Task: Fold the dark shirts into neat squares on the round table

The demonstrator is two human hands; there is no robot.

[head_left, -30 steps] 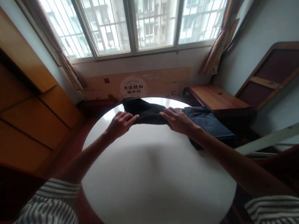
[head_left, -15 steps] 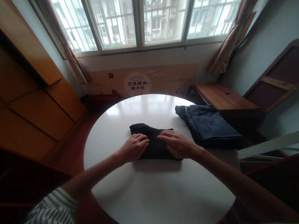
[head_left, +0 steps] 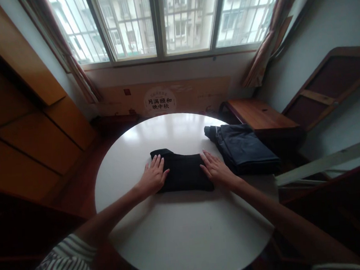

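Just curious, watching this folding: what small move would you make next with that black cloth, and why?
Probably lift the black cloth toward the blue pile. It looks folded flat, the left hand and right hand press open on its two ends, and the pile lies just beside it.

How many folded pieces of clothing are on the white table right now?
2. A black folded garment lies mid-table with the left hand and right hand flat on its two ends. A dark blue folded garment lies at the table's right edge. None looks hidden.
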